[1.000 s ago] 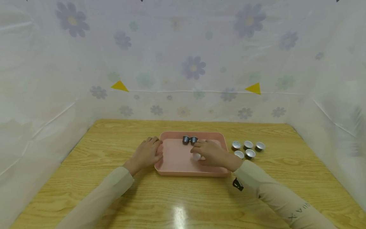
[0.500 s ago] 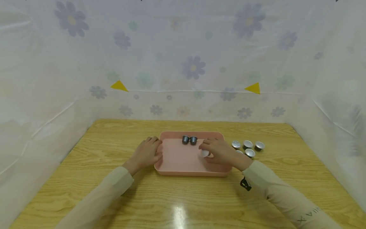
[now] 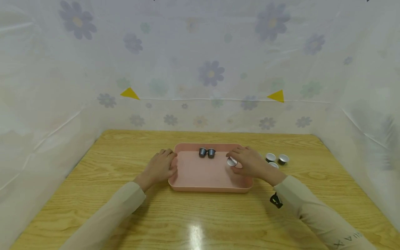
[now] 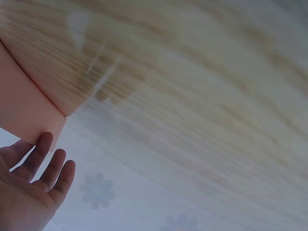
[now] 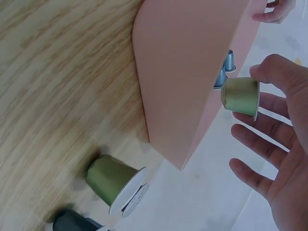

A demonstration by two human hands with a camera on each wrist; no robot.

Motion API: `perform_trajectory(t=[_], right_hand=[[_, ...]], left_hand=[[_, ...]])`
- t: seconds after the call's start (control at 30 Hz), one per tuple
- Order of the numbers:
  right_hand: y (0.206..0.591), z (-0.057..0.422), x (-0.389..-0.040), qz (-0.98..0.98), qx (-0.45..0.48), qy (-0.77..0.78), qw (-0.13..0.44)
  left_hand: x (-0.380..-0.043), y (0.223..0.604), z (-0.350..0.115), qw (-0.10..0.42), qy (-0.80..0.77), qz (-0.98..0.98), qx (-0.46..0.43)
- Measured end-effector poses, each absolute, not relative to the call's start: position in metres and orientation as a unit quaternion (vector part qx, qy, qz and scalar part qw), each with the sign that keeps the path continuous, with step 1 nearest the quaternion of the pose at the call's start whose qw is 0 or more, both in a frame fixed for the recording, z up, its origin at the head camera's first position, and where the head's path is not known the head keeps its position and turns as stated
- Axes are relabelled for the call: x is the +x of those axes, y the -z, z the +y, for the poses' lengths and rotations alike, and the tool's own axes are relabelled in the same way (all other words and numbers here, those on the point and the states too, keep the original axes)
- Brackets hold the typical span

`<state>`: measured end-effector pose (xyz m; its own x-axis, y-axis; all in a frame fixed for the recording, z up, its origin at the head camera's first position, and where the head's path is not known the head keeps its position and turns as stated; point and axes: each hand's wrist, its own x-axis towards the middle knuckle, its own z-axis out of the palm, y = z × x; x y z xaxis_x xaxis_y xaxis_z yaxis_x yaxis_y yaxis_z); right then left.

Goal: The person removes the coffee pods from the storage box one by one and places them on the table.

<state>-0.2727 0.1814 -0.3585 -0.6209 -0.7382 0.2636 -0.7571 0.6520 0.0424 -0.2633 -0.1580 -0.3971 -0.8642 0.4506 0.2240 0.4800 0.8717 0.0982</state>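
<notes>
My right hand [image 3: 251, 163] pinches a green coffee capsule [image 5: 240, 95] between thumb and index finger, over the right part of the pink tray [image 3: 203, 173]. In the head view its silver lid faces me; the right wrist view shows the other fingers spread apart. My left hand [image 3: 158, 167] rests at the tray's left edge; its fingertips touch the wall, fingers relaxed, in the left wrist view. Two dark capsules, one left [image 3: 202, 152] and one right [image 3: 211, 153], sit side by side by the tray's back wall.
On the table right of the tray stand several lidded capsules, among them a far-right one [image 3: 283, 159], another green capsule [image 5: 110, 180] and a dark capsule [image 5: 72, 222]. My right hand hides part of this group. A black strap [image 3: 276, 200] hangs at my right sleeve.
My right hand has moved right and slightly back across the tray with the capsule in its fingers, covering more of the capsules on the table. The left hand has stayed in place.
</notes>
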Motion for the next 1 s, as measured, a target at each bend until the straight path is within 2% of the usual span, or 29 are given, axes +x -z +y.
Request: perform_trajectory(t=[0.37,1.0], right_hand=[[0.349,0.198,-0.273,-0.921,0.37,-0.043,0.113],[0.347,0.236,-0.27,-0.918,0.355,-0.051,0.171]], left_hand=[[-0.263,0.397,-0.158,0.096,0.075,-0.962,-0.244],[-0.263,0.398,-0.159,0.096,0.078,-0.961,-0.245]])
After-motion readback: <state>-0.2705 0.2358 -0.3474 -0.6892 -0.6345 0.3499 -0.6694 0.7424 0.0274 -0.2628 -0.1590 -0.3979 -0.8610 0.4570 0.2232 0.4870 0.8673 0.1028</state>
